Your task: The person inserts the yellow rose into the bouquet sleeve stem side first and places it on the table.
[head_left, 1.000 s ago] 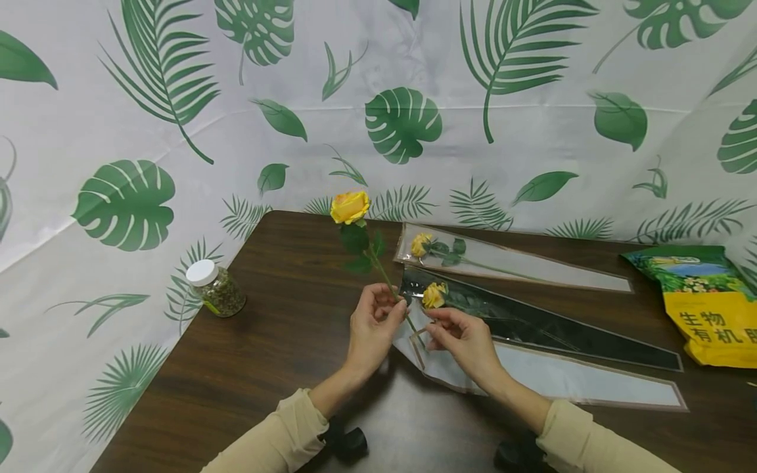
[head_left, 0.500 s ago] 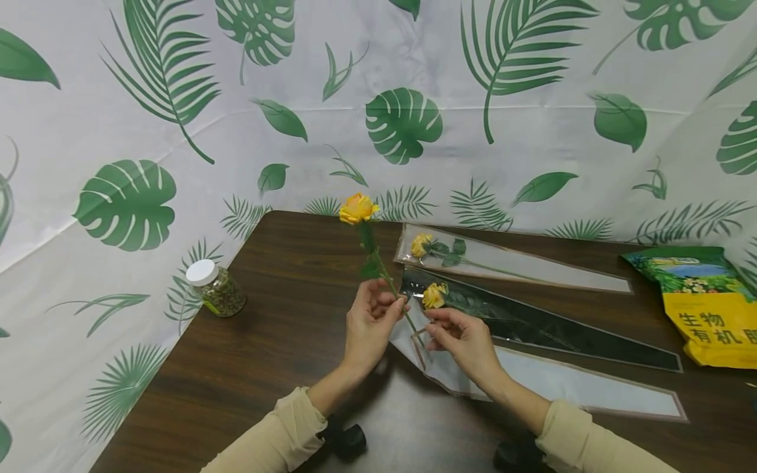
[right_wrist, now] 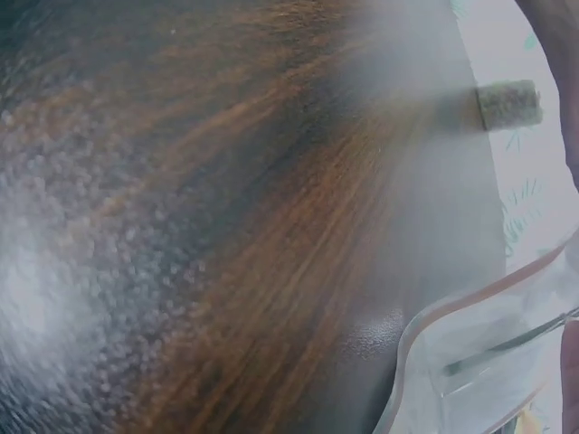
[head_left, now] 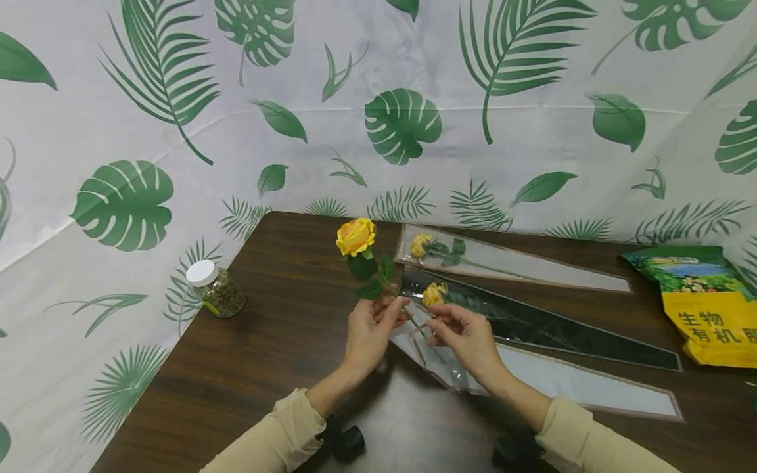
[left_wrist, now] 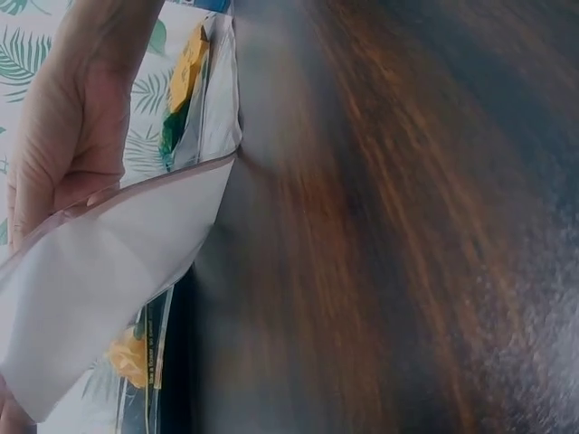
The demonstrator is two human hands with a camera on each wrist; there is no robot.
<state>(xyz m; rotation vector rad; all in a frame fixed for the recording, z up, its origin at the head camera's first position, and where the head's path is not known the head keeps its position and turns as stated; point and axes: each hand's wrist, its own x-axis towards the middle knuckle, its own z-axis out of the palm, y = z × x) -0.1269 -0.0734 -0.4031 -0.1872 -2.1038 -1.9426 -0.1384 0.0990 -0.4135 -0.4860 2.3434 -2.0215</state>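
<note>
My left hand (head_left: 367, 338) pinches the stem of a yellow rose (head_left: 356, 237), whose bloom and green leaves stand up beyond the fingers. The stem slants down to the right into the mouth of a white-backed clear flower sleeve (head_left: 568, 376). At that mouth my right hand (head_left: 464, 340) pinches the sleeve's edge between thumb and fingers. In the right wrist view the stem's lower end (right_wrist: 493, 350) shows inside the clear film. The sleeve's white side (left_wrist: 118, 262) covers much of the left fingers in the left wrist view.
Behind lie a black-backed sleeve (head_left: 597, 340) and another white-backed sleeve (head_left: 550, 268), each with a yellow rose inside. A white-lidded jar (head_left: 217, 289) stands at the table's left edge. A green and yellow bag (head_left: 710, 322) lies at the right.
The rose has come down toward the hands, its stem sliding deeper into the sleeve and its bloom turning. Both hands stay nearly in place; the left fingers have shifted up the stem.
</note>
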